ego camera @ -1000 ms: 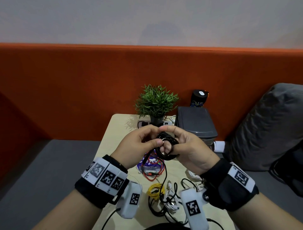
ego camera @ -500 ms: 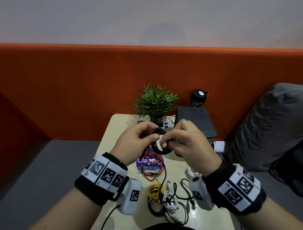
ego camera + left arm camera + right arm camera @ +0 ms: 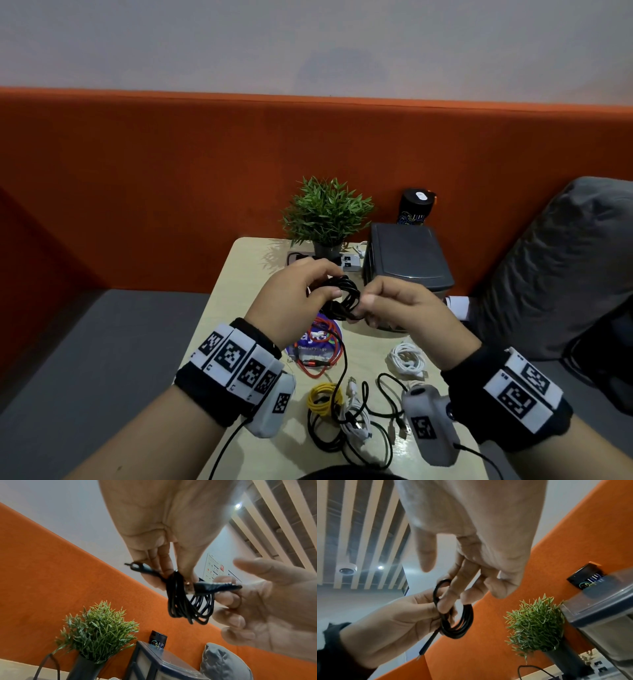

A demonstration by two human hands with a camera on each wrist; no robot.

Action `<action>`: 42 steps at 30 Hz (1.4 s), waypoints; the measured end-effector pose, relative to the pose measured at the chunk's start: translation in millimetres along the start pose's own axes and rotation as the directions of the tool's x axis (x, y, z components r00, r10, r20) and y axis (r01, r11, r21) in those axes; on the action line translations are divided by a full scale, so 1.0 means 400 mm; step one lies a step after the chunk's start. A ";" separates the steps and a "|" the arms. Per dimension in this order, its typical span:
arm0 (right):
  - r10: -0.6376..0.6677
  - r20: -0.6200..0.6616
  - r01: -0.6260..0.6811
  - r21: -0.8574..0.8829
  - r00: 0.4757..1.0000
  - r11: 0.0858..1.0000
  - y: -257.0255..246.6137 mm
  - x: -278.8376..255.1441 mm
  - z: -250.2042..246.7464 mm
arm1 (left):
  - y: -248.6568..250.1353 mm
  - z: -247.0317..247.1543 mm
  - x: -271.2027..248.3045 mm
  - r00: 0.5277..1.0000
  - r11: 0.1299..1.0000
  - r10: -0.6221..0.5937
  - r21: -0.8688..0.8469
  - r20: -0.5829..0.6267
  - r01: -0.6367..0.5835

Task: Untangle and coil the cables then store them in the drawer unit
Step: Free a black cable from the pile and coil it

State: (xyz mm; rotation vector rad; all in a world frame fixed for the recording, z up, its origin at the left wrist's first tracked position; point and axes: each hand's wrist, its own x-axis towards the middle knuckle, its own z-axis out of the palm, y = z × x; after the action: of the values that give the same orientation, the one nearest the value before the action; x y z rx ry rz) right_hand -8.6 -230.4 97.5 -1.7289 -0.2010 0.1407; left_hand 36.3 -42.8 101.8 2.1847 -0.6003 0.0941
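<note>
Head view, dark grey plastic drawer unit (image 3: 407,253) shut on the pale desk (image 3: 239,274), contents hidden, left hand (image 3: 294,301) and right hand (image 3: 400,305) pinching a coiled black cable (image 3: 342,298) above loose cables (image 3: 342,407), left wrist view, fingers (image 3: 164,561) gripping the coil, right wrist view, green potted plant (image 3: 536,626) beside the unit.

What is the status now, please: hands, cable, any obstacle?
Left hand grips black cable coil. Right hand pinches its plug end. Drawer unit behind; other cables on table.
</note>
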 end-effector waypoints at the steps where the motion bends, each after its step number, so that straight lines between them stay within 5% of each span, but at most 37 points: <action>1: -0.012 -0.028 0.010 -0.070 1.000 0.998 0.009 -0.001 0.004 | 0.002 -0.001 0.000 1.000 1.000 0.002 0.012 -0.001 -0.002; 4: -0.039 -0.101 0.019 -0.193 0.994 0.981 0.022 0.001 0.015 | 0.002 -0.006 0.003 1.000 0.999 0.006 0.049 -0.011 -0.006; 8: 0.028 -0.066 -0.032 -0.055 0.997 0.998 0.011 0.000 0.007 | -0.004 -0.011 0.005 1.000 0.998 0.008 0.068 0.003 -0.009; 11: 0.073 -0.081 -0.091 -0.254 0.994 0.963 0.014 0.002 0.013 | -0.004 -0.007 0.002 1.000 0.997 0.009 0.076 -0.018 -0.008; 18: -0.119 -0.337 -0.060 -0.477 0.934 0.877 0.029 0.007 0.030 | -0.004 0.001 0.004 0.984 0.965 -0.158 -0.223 -0.075 0.138; 22: -0.022 -0.408 -0.102 -0.279 0.913 0.955 0.018 0.017 0.035 | 0.004 0.007 0.013 0.969 0.891 -0.229 -0.419 -0.088 0.173; 30: 0.095 -0.356 -0.086 0.043 0.930 0.995 -0.004 0.032 0.040 | 0.006 0.011 0.024 0.955 0.822 -0.269 -0.547 -0.124 0.161; 36: 0.159 -0.319 -0.079 0.251 0.934 0.965 -0.008 0.040 0.044 | 0.018 0.013 0.025 0.968 0.806 -0.241 -0.569 -0.066 0.162; 42: 0.243 -0.260 -0.065 0.548 0.935 0.834 -0.010 0.051 0.033 | 0.028 0.029 0.016 0.975 0.908 -0.157 -0.411 -0.156 0.081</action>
State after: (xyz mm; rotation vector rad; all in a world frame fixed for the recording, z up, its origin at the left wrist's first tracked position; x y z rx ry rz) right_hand 8.4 -212.8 99.7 -1.1808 0.2111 0.0266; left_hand 35.5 -59.8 104.2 1.7810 -0.3409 0.0985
